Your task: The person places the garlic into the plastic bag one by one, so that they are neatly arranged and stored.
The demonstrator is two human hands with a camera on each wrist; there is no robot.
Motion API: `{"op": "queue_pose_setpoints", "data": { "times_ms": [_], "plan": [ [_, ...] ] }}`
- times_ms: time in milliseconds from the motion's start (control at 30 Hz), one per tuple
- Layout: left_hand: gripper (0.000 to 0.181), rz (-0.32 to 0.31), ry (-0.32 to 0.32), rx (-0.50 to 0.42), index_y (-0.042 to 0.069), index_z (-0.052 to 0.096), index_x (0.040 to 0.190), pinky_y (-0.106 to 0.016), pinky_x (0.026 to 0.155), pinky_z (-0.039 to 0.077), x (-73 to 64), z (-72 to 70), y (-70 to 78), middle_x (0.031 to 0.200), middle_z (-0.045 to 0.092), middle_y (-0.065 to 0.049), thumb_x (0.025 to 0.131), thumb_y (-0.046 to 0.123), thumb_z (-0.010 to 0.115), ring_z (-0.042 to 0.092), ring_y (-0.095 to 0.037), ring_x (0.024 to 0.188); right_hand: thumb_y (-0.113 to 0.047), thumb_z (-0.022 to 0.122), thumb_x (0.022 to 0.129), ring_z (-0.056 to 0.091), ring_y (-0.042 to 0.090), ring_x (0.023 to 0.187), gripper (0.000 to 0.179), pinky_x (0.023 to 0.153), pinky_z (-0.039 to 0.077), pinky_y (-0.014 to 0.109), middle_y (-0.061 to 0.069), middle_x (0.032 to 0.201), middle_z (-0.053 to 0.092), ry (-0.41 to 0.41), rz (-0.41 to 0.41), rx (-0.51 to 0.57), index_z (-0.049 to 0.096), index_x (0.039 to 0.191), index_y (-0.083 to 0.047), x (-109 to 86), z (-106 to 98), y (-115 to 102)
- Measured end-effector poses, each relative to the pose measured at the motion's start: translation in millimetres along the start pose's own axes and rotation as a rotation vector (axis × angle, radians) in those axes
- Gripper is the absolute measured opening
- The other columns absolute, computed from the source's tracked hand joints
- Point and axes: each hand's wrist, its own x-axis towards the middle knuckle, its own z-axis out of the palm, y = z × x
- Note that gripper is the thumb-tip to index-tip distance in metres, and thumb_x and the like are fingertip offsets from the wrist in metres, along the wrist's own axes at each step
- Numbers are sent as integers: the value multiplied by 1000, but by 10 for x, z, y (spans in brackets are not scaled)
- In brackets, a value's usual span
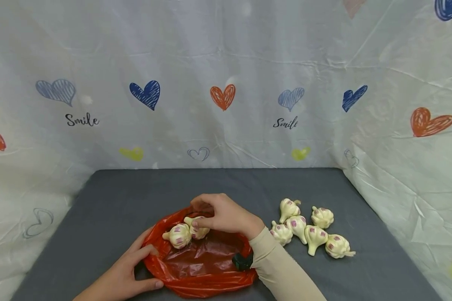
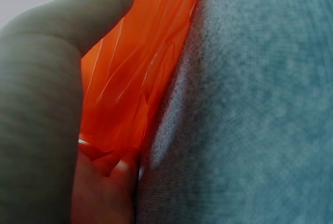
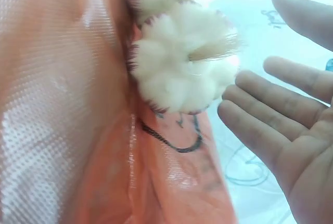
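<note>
A red plastic bag (image 1: 207, 286) lies with its mouth spread wide on the dark grey table. My left hand (image 1: 129, 267) grips its left side, thumb low at the outside and fingers at the rim. Up close, the left wrist view has the bag's creased orange-red side (image 2: 135, 73) against that hand. Two garlic bulbs, white with purple patches, sit inside at the back left: one garlic bulb (image 1: 180, 236) and another garlic bulb (image 1: 199, 232) beside it. Over the second reaches my right hand (image 1: 226, 215); its fingers (image 3: 270, 96) are straight and spread beside the bulb in the right wrist view.
Several garlic bulbs (image 1: 316, 236) lie grouped on the table, right of the bag. A dark object (image 1: 242, 261) shows at the bag's right inner edge, partly behind the beige sleeve (image 1: 282, 263). White sheeting (image 1: 218, 138) with printed hearts hangs behind and at both sides.
</note>
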Motion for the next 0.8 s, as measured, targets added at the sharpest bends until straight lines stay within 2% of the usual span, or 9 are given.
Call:
{"op": "queue_pose_setpoints", "data": {
  "times_ms": [133, 300, 467, 567, 800],
  "plan": [
    [36, -7, 12, 13, 40, 68, 115, -36, 105, 53, -7, 6, 13, 176, 22, -21, 90, 34, 93, 31, -62, 151, -44, 77, 104, 65, 20, 133, 63, 110, 54, 43, 6, 146, 67, 48, 18, 8, 57, 155, -14, 8, -82, -58],
    [35, -25, 16, -1, 39, 69, 115, -35, 104, 53, -14, 10, 11, 176, 22, -21, 90, 34, 93, 30, -60, 153, -46, 79, 102, 59, 26, 140, 69, 114, 49, 52, 3, 155, 60, 143, 27, -61, 54, 159, -16, -57, -243, -99],
    [35, -23, 22, 7, 40, 69, 114, -36, 105, 53, -13, 16, 12, 177, 22, -20, 90, 34, 93, 30, -59, 153, -47, 83, 98, 50, 29, 149, 77, 118, 44, 57, -1, 164, 50, 242, 64, -119, 51, 162, -18, -215, -406, -63],
    [34, -17, 28, 28, 41, 69, 114, -35, 105, 53, -11, 18, 17, 176, 23, -19, 90, 37, 93, 32, -58, 153, -48, 84, 96, 46, 27, 152, 79, 120, 41, 59, -2, 164, 49, 287, 104, -145, 50, 162, -20, -326, -487, -18],
    [32, -27, 29, 42, 41, 69, 114, -37, 106, 51, -9, 25, 11, 177, 22, -18, 91, 38, 92, 30, -57, 154, -52, 83, 96, 45, 31, 154, 80, 119, 40, 63, -1, 166, 47, 331, 225, -173, 49, 163, -24, -582, -594, 95]
  ]
}}
